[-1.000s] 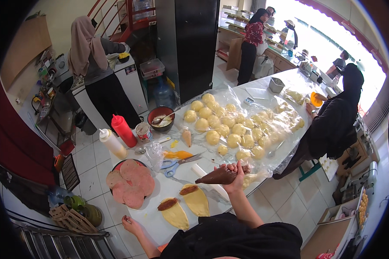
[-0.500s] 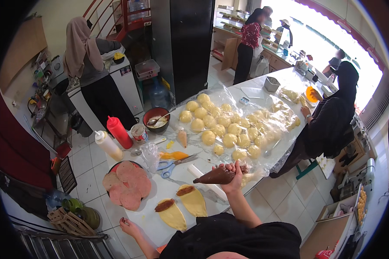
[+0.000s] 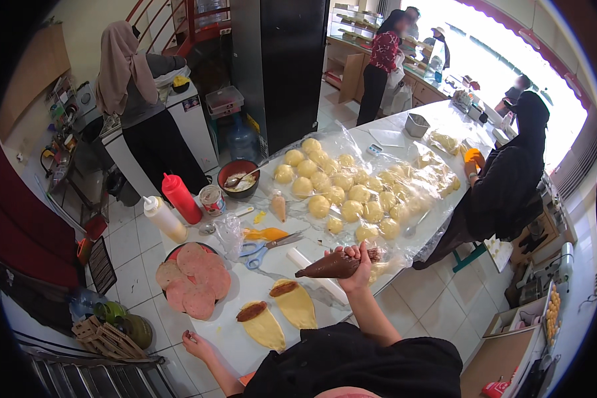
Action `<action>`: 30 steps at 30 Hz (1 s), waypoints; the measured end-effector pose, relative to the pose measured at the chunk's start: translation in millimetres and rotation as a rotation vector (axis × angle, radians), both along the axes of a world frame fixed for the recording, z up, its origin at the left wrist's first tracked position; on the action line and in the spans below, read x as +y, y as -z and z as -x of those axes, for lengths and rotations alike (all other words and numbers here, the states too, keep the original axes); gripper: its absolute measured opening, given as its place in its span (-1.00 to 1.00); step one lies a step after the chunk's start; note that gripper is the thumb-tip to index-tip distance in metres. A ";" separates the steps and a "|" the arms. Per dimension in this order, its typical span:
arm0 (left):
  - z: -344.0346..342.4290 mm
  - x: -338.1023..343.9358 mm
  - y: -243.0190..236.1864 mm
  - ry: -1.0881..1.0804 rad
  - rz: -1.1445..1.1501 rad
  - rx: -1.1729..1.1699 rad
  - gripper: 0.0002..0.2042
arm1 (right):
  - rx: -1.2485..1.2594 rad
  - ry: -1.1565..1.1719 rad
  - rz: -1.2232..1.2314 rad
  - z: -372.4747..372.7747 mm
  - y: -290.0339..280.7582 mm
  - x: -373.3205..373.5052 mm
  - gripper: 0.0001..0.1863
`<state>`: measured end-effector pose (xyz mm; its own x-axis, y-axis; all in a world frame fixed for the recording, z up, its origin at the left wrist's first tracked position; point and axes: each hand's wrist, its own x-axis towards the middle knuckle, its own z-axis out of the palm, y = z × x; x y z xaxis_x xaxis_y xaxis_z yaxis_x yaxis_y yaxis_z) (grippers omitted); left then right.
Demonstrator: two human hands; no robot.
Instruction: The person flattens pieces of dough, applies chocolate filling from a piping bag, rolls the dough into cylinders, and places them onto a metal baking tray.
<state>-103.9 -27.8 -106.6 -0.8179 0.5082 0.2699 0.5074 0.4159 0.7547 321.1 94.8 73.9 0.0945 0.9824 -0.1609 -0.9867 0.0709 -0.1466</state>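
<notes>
Little has been moved since the earlier frame: the piping bag [image 3: 331,265] is clasped by the right fingers [image 3: 363,253]; left fingers [image 3: 190,339] are curled, contents unclear. Between them, dough pieces [image 3: 265,329] seem filled; setting the bag down is probably called for.

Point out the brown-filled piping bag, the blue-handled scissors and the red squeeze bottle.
Brown-filled piping bag [image 3: 331,265]: head view, on its filled body.
Blue-handled scissors [image 3: 268,245]: head view, near where blades meet handles.
Red squeeze bottle [image 3: 182,200]: head view, mid-body.
</notes>
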 end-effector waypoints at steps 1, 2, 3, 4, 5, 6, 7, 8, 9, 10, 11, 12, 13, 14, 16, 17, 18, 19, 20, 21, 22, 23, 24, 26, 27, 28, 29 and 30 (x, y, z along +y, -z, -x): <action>-2.3 0.8 -2.7 0.003 0.002 -0.001 -0.75 | -0.004 0.004 0.006 -0.6 0.4 -0.2 -0.54; -4.6 1.4 -6.6 0.015 0.026 0.001 -0.75 | -0.005 0.006 0.009 -1.0 1.0 -0.2 -0.54; -6.4 2.3 -8.9 0.027 0.049 0.003 -0.75 | -0.012 0.007 0.010 -1.3 1.8 0.0 -0.54; -6.5 2.1 -9.7 0.025 0.051 0.003 -0.75 | -0.018 0.003 0.010 -0.6 1.9 0.4 -0.54; -6.4 1.7 -10.2 0.021 0.045 0.002 -0.75 | -0.018 0.001 0.011 -0.1 1.7 0.6 -0.54; -6.3 1.1 -10.4 0.017 0.039 0.000 -0.74 | -0.023 -0.003 0.008 0.3 1.6 0.8 -0.54; -5.8 0.8 -10.3 0.016 0.039 0.000 -0.74 | -0.028 -0.008 0.004 0.6 1.4 1.1 -0.54; -5.4 0.6 -9.9 0.015 0.035 -0.005 -0.74 | -0.028 -0.009 0.004 0.8 1.3 1.1 -0.54; -5.2 0.4 -9.7 0.016 0.030 -0.011 -0.75 | -0.034 -0.010 -0.004 1.0 1.2 1.1 -0.55; -5.5 0.5 -9.7 0.015 0.031 -0.011 -0.75 | -0.040 -0.009 -0.013 1.0 1.1 1.1 -0.55; -6.0 0.7 -9.7 0.010 0.029 -0.015 -0.74 | -0.040 -0.010 -0.012 1.0 0.9 1.2 -0.55; -6.5 0.9 -9.9 0.004 0.027 -0.020 -0.74 | -0.023 -0.006 -0.008 1.1 0.7 1.3 -0.55; -7.1 1.6 -10.9 0.006 0.028 -0.020 -0.74 | -0.006 0.000 -0.004 0.5 0.5 1.1 -0.55; -7.7 2.1 -12.5 0.013 0.045 -0.008 -0.75 | -0.007 0.003 -0.002 -0.1 0.4 0.9 -0.55; -6.9 2.2 -11.4 0.018 0.057 0.004 -0.75 | -0.008 -0.002 -0.008 -0.9 -1.7 2.7 -0.55; -4.1 0.0 -8.5 0.008 0.038 -0.009 -0.75 | -0.009 -0.004 -0.014 -0.8 -3.1 3.3 -0.55; -2.5 -0.3 -6.1 -0.003 0.019 -0.021 -0.75 | -0.013 -0.013 -0.044 -0.6 -4.1 2.9 -0.55; -4.8 1.5 -8.4 0.003 0.017 -0.022 -0.75 | -0.018 -0.015 -0.071 -1.4 -4.6 1.9 -0.54; -7.8 1.9 -12.0 0.002 0.025 -0.026 -0.75 | -0.020 -0.010 -0.073 -3.4 -6.1 2.6 -0.54; -9.9 3.6 -13.9 0.000 0.034 -0.030 -0.75 | -0.027 0.005 -0.091 -6.3 -8.6 4.1 -0.54; -8.7 2.5 -13.6 0.000 0.036 -0.028 -0.75 | -0.031 0.014 -0.104 -7.1 -9.7 4.7 -0.54; -7.4 1.9 -11.9 0.003 0.031 -0.021 -0.75 | -0.028 0.014 -0.101 -7.6 -10.6 5.5 -0.54; -5.8 1.2 -10.2 0.006 0.026 -0.014 -0.75 | -0.026 0.017 -0.115 -8.0 -11.5 6.4 -0.54; -2.1 0.8 -5.0 0.004 0.018 -0.002 -0.75 | -0.028 0.020 -0.129 -8.7 -11.5 5.9 -0.54; -0.3 -0.3 -2.6 0.001 0.009 0.010 -0.75 | -0.022 0.023 -0.116 -8.5 -10.3 5.4 -0.54; -1.7 0.5 -3.7 0.004 0.011 0.009 -0.75 | -0.017 0.030 -0.102 -9.1 -10.2 4.3 -0.54; -2.9 1.4 -4.8 0.018 0.022 0.006 -0.75 | -0.018 0.033 -0.100 -10.4 -10.9 3.6 -0.54; -4.2 1.5 -6.5 0.032 0.032 0.002 -0.75 | -0.024 0.052 -0.061 -12.7 -12.6 3.5 -0.54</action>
<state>-99.7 -26.3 -100.1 -0.8005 0.5425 0.2547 0.5225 0.4234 0.7401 333.8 98.3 86.5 0.1487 0.9841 -0.0976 -0.9777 0.1315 -0.1640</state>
